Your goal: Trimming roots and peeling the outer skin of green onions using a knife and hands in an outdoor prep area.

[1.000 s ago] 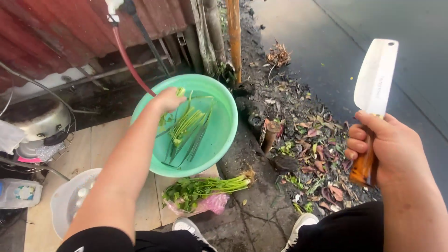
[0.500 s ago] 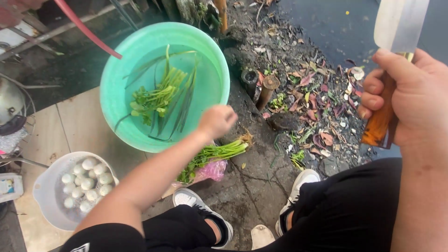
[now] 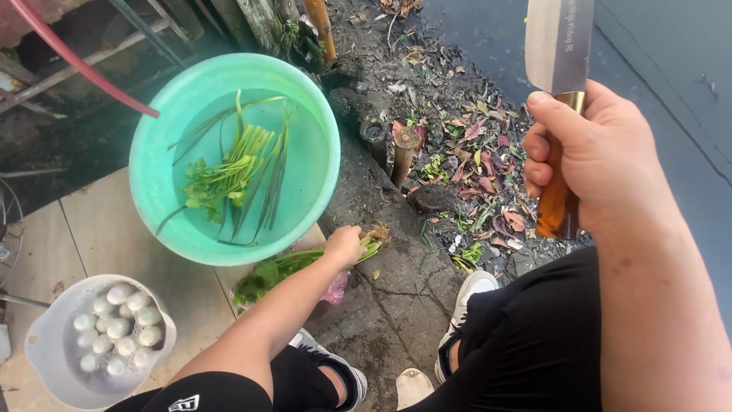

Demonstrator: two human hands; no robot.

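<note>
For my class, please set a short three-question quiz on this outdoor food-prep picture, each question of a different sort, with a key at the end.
1. True or false: the right hand holds a cleaver with the blade pointing up.
2. What does the left hand grasp? A) a white egg B) the bunch of leafy greens on the ground C) the red hose
3. Fill in: the green basin holds water and cut ____ stalks.

Key: 1 true. 2 B. 3 green; the stalks lie in the basin, and the white bowl beside it holds the white eggs.
</note>
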